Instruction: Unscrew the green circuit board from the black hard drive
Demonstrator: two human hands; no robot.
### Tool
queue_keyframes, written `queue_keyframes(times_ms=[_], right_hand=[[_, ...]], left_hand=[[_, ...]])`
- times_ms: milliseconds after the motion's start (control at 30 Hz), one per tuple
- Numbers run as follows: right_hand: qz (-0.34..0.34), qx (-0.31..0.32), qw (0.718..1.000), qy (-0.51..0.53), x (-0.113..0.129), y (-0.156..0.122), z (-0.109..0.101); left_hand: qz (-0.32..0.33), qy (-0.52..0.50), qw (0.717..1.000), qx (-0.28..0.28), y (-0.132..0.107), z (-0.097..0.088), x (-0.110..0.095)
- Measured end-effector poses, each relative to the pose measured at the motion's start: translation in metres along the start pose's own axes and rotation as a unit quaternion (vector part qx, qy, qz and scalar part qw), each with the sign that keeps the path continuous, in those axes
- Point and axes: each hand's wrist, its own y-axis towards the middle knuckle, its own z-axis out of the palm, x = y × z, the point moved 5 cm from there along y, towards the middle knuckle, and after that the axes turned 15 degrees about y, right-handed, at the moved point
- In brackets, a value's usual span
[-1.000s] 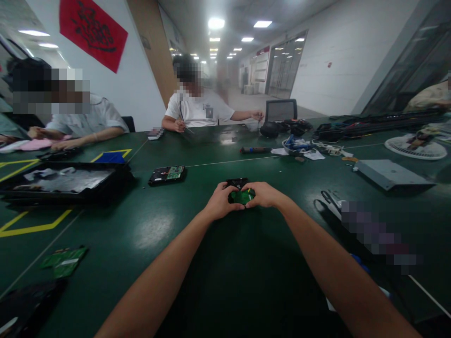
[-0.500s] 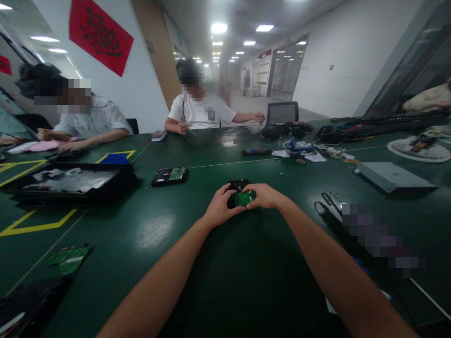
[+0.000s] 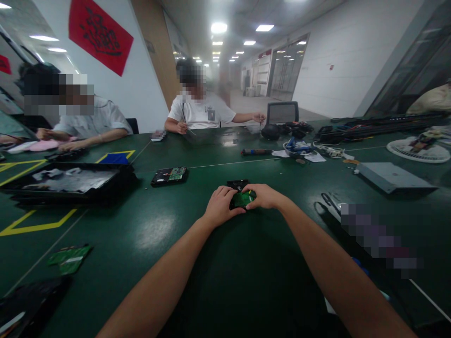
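Observation:
A small black device with a green circuit board (image 3: 240, 198) lies on the dark green table (image 3: 225, 263) straight ahead of me. My left hand (image 3: 219, 206) grips its left side with curled fingers. My right hand (image 3: 263, 195) holds its right side, fingers closed over the top edge. A thin yellow bit shows by my right fingertips; I cannot make out what it is.
Another opened drive (image 3: 169, 175) lies further back left, beside a black tray (image 3: 66, 180). A loose green board (image 3: 69, 258) sits near left. A grey metal box (image 3: 392, 176), tools and cables lie right. Two people sit across the table.
My left fingers have slid further over the top of the device, covering more of the green board. The view has shifted slightly since the earliest frame.

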Motion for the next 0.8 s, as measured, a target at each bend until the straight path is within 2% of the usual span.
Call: queue_keyframes(times_ms=[333, 800], right_hand=[[0.010, 0.010, 1.000, 0.004, -0.0030, 0.0006, 0.0005], [-0.002, 0.007, 1.000, 0.006, 0.0034, -0.0016, -0.0006]], left_hand=[[0.010, 0.007, 1.000, 0.009, -0.0012, 0.0016, 0.0007], [0.026, -0.055, 0.998, 0.015, 0.0045, -0.0008, 0.0011]])
